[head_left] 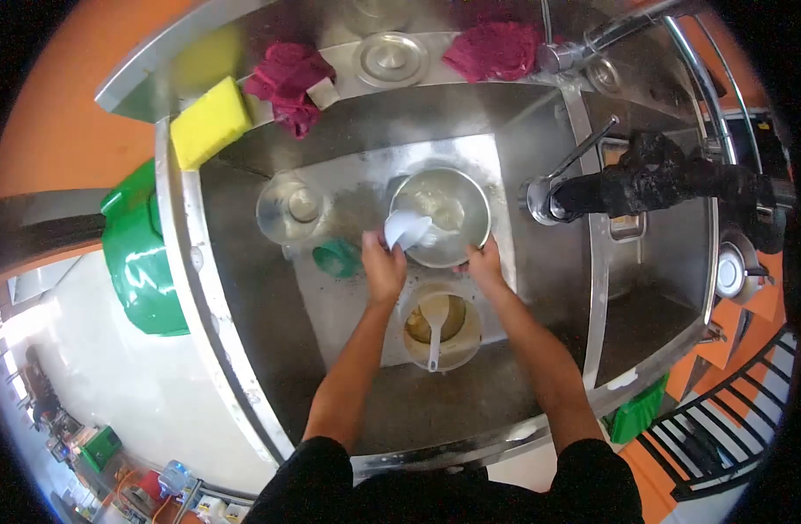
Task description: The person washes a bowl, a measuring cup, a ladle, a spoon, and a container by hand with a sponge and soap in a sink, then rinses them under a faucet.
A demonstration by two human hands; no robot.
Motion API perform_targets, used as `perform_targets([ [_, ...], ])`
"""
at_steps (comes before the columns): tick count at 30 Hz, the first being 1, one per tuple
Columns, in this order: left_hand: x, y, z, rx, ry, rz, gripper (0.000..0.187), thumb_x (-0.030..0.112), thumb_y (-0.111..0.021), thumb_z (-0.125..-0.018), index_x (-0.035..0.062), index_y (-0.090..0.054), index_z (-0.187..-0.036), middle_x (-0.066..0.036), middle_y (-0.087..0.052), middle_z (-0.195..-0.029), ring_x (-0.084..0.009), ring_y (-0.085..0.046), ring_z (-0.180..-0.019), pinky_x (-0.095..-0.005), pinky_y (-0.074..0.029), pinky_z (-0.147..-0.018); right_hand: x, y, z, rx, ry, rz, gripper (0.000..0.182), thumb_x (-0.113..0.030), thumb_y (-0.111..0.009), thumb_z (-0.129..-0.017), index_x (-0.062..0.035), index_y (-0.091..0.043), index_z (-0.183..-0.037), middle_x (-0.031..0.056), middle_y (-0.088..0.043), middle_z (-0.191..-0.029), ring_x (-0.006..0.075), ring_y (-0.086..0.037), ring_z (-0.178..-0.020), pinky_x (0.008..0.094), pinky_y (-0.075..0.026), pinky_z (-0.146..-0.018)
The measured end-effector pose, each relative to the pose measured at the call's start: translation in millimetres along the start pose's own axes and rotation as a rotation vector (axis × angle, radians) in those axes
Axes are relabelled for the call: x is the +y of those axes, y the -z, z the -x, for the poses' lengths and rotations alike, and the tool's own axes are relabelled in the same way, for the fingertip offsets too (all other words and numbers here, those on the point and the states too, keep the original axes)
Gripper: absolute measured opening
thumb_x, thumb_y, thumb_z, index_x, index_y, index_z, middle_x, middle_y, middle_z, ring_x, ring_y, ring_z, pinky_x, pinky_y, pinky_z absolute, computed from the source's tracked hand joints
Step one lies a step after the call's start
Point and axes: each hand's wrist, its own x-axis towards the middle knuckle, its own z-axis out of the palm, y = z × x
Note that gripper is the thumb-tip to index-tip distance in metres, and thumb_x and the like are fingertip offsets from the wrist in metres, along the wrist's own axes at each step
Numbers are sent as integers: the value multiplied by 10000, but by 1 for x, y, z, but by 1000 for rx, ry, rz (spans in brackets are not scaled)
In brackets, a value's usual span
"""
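My left hand (385,269) is closed on a white plastic scoop (405,228), tilted over the left side of a round metal pot (481,196). My right hand (488,264) grips the pot's lower right rim. Some cloudy liquid shows in the bottom of the pot. Just below the pot stands a round tub (409,345) with a white paddle (435,321) and yellowish residue inside. To the left of my left hand are a green cup (337,259) and a clear container (274,210). All of these are in the metal sink (269,323).
A yellow sponge (211,122), two maroon cloths (288,77) and a metal lid (390,59) lie along the back ledge. A black-wrapped tap (610,192) reaches in from the right, near a second basin (649,310). A green bin (138,253) stands at left.
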Motion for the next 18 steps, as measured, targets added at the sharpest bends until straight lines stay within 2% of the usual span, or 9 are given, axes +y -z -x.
perform_targets([
  [1, 9, 8, 3, 8, 1, -12, 298, -17, -567, -769, -50, -463, -1046, -212, -563, -938, -294, -575, -894, -379, -448, -815, 1, 0, 2, -101, -220, -155, 519, -12, -501, -826, -44, -310, -1308, 176, -482, -1158, 285, -592, -877, 422, -576, -657],
  [4, 28, 39, 3, 319, -209, -37, 345, -78, -561, -700, -38, -427, -1014, -187, -528, -935, -309, -541, -799, -390, -444, -765, -7, -6, 5, -53, -399, -199, 415, -55, -536, -809, -34, -385, -1195, 156, -487, -1107, 267, -549, -854, 446, -549, -698],
  [6, 33, 56, 5, 389, -188, 105, 406, -85, -548, -698, -28, -401, -1072, -178, -526, -976, -295, -548, -854, -393, -443, -797, 23, 5, -5, 32, -307, -222, 407, -113, -544, -814, -38, -384, -1181, 142, -482, -1080, 256, -516, -864, 463, -513, -736],
  [9, 30, 79, 12, 251, 108, 113, 375, -81, -514, -741, -15, -410, -1094, -166, -532, -985, -265, -556, -911, -377, -453, -797, 6, -6, 7, 111, -349, 154, 580, -198, -548, -832, -17, -301, -1325, 175, -444, -1244, 317, -501, -1016, 467, -488, -790],
  [10, 27, 89, 17, 266, 152, -120, 362, -44, -522, -764, -13, -425, -1111, -159, -533, -991, -268, -548, -926, -382, -451, -805, 32, 10, -17, -8, -384, 326, 603, -210, -545, -840, -31, -277, -1350, 176, -415, -1296, 335, -464, -1102, 492, -477, -836],
  [11, 41, 101, 22, 225, 551, 303, 432, -22, -519, -779, -9, -416, -1198, -184, -524, -1044, -291, -537, -961, -410, -442, -831, 40, 18, -23, -73, -357, 107, 609, -215, -549, -845, -39, -281, -1363, 176, -387, -1333, 346, -427, -1161, 509, -461, -863],
  [12, -10, 87, 35, 276, 275, -174, 484, 3, -493, -808, -4, -383, -1278, -199, -523, -1081, -316, -531, -978, -432, -427, -876, 6, 7, 3, -52, -318, -78, 588, -227, -560, -840, -45, -330, -1350, 167, -378, -1345, 329, -424, -1173, 478, -456, -869],
  [14, -34, 95, 52, 390, 207, -160, 472, 46, -470, -845, -13, -358, -1299, -238, -509, -1193, -379, -500, -1107, -425, -407, -931, 19, 8, -22, 161, -278, -22, 506, -207, -562, -840, -54, -414, -1299, 134, -480, -1261, 270, -492, -1118, 410, -437, -872],
  [18, -65, 98, 61, 444, 451, -21, 414, 59, -472, -858, -7, -386, -1257, -260, -538, -1164, -405, -534, -1060, -450, -430, -897, 32, 5, -46, 36, -218, 243, 372, -204, -555, -835, -43, -523, -1168, 81, -570, -1052, 206, -549, -931, 319, -457, -740],
])
